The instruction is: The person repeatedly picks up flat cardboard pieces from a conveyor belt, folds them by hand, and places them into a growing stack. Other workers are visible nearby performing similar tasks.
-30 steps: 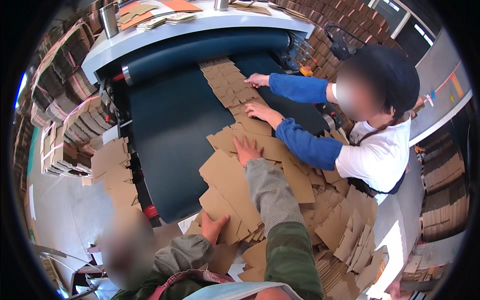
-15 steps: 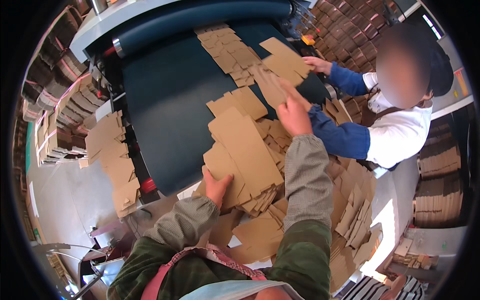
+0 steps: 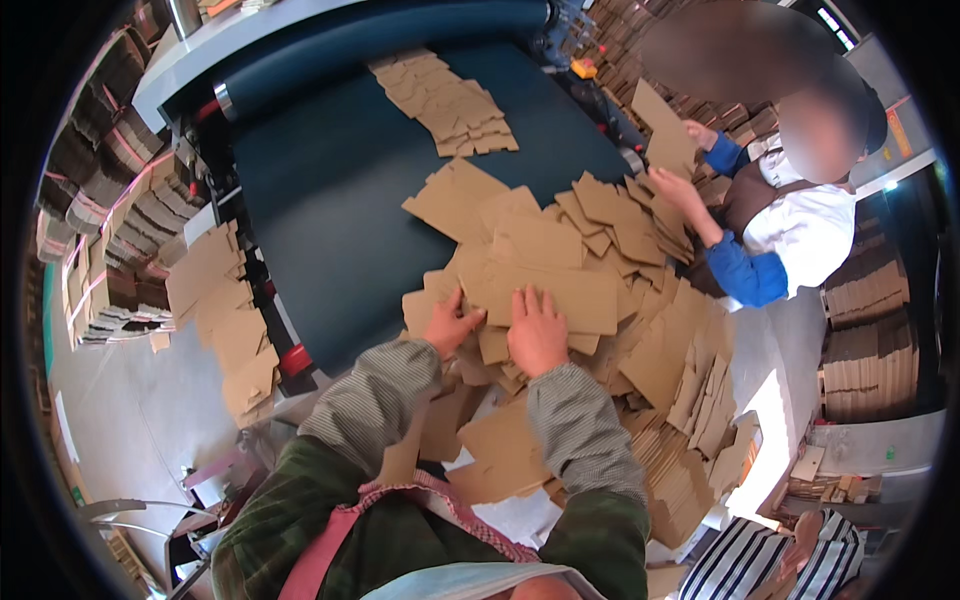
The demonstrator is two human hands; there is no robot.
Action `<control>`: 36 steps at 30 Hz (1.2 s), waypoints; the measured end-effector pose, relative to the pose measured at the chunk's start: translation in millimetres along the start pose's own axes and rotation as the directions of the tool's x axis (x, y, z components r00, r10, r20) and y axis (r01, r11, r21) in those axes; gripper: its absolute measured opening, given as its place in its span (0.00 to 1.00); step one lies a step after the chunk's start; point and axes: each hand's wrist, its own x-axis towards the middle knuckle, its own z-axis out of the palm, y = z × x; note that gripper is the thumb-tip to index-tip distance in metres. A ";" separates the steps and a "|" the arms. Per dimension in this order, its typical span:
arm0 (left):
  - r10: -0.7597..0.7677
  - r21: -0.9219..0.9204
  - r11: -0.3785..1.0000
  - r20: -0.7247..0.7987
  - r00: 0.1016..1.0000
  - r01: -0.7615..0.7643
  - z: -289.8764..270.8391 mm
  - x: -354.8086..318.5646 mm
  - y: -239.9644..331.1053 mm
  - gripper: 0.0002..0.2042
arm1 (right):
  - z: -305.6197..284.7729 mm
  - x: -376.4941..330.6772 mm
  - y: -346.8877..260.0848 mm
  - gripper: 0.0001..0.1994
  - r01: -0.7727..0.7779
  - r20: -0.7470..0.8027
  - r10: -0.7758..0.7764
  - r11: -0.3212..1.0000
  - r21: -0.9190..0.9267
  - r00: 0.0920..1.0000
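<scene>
Bearing surface: one broad, flat, dark blue-green conveyor belt (image 3: 330,230) carries one overlapping strip of small brown cardboard pieces (image 3: 440,100). A loose heap of flat brown cardboard blanks (image 3: 660,345) covers its near right part.

Position: one brown rectangular cardboard sheet (image 3: 588,298) lies on the heap, directly beneath the fingers of my right hand (image 3: 538,333), which rests flat and unclenched. My left hand (image 3: 453,326) bends over cardboard just left of that sheet; whether it grips, I cannot tell.

Count: two hands of mine, one belt, one strip; the heap overlaps too much to count. To the right, one co-worker in a white top and blue sleeves (image 3: 800,240) holds one tilted brown cardboard piece (image 3: 666,125). One small yellow box (image 3: 583,68) sits beyond the belt's right edge.
</scene>
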 end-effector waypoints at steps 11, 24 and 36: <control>-0.270 0.123 0.922 -0.477 0.836 0.368 18.2 -26.2 37.7 0.43 | -33.5 -25.3 -5.5 0.28 0.017 -0.045 -0.015 0.999 0.036 0.999; 0.072 -0.287 0.952 -0.147 0.987 -0.112 -9.4 15.3 53.4 0.34 | 10.8 -71.1 -74.8 0.14 0.138 0.140 -0.284 0.768 0.626 0.949; -0.277 -0.264 0.933 -0.099 0.956 0.243 -73.2 -46.1 10.3 0.24 | 103.4 -24.0 -47.1 0.16 0.128 -0.040 -0.122 0.899 0.419 0.992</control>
